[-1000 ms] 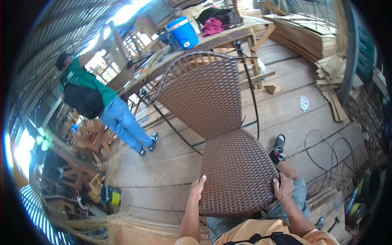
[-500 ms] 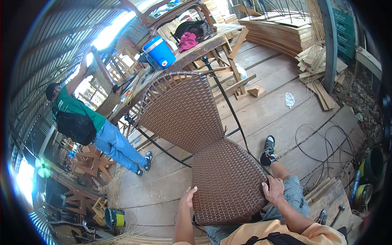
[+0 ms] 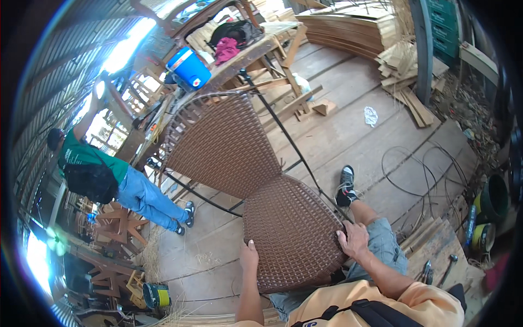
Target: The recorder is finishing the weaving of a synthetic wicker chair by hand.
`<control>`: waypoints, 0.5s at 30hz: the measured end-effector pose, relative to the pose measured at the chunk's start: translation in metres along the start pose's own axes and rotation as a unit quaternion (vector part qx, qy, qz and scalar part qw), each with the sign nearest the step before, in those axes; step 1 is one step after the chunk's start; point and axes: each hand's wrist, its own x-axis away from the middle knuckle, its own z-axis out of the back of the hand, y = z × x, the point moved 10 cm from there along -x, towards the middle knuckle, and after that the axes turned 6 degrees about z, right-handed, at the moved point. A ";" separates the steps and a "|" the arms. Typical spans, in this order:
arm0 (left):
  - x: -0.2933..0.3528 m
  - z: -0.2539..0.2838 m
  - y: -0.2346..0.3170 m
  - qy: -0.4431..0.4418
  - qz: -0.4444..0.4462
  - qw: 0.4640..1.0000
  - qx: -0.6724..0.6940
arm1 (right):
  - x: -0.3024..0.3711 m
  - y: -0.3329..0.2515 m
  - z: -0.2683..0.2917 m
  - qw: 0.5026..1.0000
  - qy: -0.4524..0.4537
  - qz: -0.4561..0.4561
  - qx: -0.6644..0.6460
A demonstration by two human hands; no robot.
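Observation:
A brown woven wicker chair (image 3: 291, 231) on a black metal frame tilts in front of me. Its seat is nearest my body and its flared backrest (image 3: 220, 147) spreads away to the far left. My left hand (image 3: 249, 256) is closed on the seat's left edge, thumb on top and most fingers hidden beneath. On the opposite edge, my right hand (image 3: 356, 240) grips the rim with its thumb over the weave. Black frame bars (image 3: 286, 139) run along both sides of the backrest. Along the backrest's top rim the weave is open, with loops showing.
A person (image 3: 109, 163) in a green shirt stands at the left, one arm raised. Beyond the backrest a workbench (image 3: 239, 62) carries a blue cooler (image 3: 188, 68). Stacked planks (image 3: 343, 32), coiled strands (image 3: 419, 174), buckets (image 3: 156, 295) and hand tools (image 3: 448, 270) surround me.
My view has shifted slightly, so the chair and surroundings sit farther left and higher. Both hands keep about the same hold on the seat.

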 end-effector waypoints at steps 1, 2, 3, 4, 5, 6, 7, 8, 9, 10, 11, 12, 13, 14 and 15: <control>0.016 0.006 0.020 0.080 -0.047 0.990 -0.107 | -0.001 -0.002 0.001 1.000 -0.012 -0.004 -0.007; 0.030 0.007 0.037 0.159 -0.095 0.960 -0.210 | -0.003 -0.006 0.000 1.000 -0.024 -0.004 -0.006; 0.038 -0.005 0.043 0.172 -0.126 0.940 -0.265 | -0.004 -0.009 -0.001 0.999 -0.036 -0.005 -0.004; 0.049 -0.019 0.060 0.155 -0.142 0.935 -0.285 | -0.004 -0.006 -0.006 1.000 -0.028 0.006 0.003; 0.063 -0.029 0.081 0.138 -0.152 0.929 -0.307 | -0.004 -0.006 -0.009 1.000 -0.016 0.017 0.007; 0.076 -0.044 0.098 0.107 -0.173 0.935 -0.291 | -0.005 -0.009 -0.007 1.000 -0.007 0.027 0.010; 0.090 -0.062 0.110 0.093 -0.201 0.927 -0.302 | -0.008 -0.017 0.003 0.999 -0.015 0.023 -0.020; 0.104 -0.081 0.123 0.084 -0.231 0.918 -0.311 | -0.007 -0.017 0.005 0.999 -0.005 0.023 -0.025; 0.119 -0.104 0.137 0.065 -0.261 0.912 -0.310 | -0.007 -0.012 0.007 0.999 0.008 0.022 -0.027; 0.136 -0.119 0.151 0.053 -0.287 0.905 -0.309 | -0.006 -0.013 0.008 0.999 0.021 0.031 -0.017; 0.151 -0.131 0.165 0.023 -0.297 0.907 -0.298 | -0.007 -0.011 0.006 0.999 0.015 0.029 -0.019; 0.166 -0.143 0.175 -0.010 -0.311 0.907 -0.286 | -0.006 -0.011 0.008 0.999 0.030 0.035 -0.026; 0.180 -0.154 0.181 -0.025 -0.342 0.898 -0.276 | -0.005 -0.010 0.012 0.998 0.049 0.039 -0.032; 0.187 -0.158 0.183 -0.026 -0.356 0.890 -0.282 | -0.006 -0.007 0.011 0.998 0.043 0.028 -0.043; 0.194 -0.163 0.185 -0.028 -0.373 0.881 -0.288 | -0.008 -0.007 0.005 0.999 0.009 0.025 -0.045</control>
